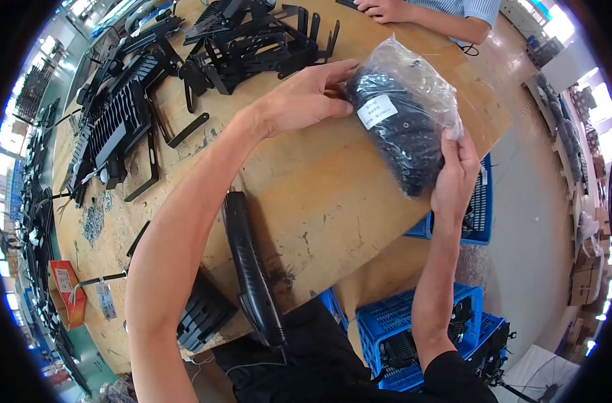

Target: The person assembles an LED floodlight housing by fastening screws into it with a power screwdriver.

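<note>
A clear plastic bag (413, 74) packed with black parts, with a white printed label (378, 111) on its front, is held up tilted above the wooden table. My right hand (457, 171) grips its right edge, thumb on the front. At the bag's left edge is my left hand (306, 99), thumb and fingers closed against the plastic; some of its fingertips are hidden. Below my left forearm lies a black electric screwdriver (255, 272) on the table. The exact kind of parts inside the bag cannot be made out.
Black metal brackets (252, 57) and finned black housings (121, 121) are piled at the back left. Loose screws (93, 223) and a red box (67, 292) lie at left. Blue crates (386, 319) stand below the table's edge. Another person's forearm (440, 20) rests across the table.
</note>
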Available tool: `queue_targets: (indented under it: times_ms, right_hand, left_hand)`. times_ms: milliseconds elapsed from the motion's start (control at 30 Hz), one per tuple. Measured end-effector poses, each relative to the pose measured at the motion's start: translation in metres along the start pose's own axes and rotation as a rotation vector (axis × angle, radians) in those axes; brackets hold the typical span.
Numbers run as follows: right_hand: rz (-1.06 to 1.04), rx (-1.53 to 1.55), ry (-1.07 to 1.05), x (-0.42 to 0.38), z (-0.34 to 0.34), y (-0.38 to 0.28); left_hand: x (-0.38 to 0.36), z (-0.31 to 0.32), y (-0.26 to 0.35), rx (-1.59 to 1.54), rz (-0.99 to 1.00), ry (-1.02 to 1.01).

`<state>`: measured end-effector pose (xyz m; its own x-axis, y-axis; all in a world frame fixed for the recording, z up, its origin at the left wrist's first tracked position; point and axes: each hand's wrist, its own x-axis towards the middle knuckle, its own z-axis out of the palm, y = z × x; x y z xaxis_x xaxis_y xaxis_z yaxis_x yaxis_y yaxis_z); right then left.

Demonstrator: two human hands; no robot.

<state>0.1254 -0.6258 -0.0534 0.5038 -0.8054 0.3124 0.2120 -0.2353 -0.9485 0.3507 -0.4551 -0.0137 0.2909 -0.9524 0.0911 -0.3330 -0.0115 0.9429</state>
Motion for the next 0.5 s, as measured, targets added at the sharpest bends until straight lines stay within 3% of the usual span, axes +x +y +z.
queue_targets:
  times_ms: [200,367,500]
  right_hand:
    - [0.024,-0.076,-0.013,0.0,0.001,-0.006]
    - [0.113,-0.013,-0.034,0.007,-0.004,-0.005]
    - [0.148,0.006,-0.059,0.011,-0.005,-0.001]
  left_hand:
    - [-0.002,0.001,-0.002,-0.143,-0.022,-0.041]
    - [-0.024,0.014,0.007,-0.05,-0.146,0.112]
    - [-0.026,0.015,0.004,-0.136,-0.107,0.126]
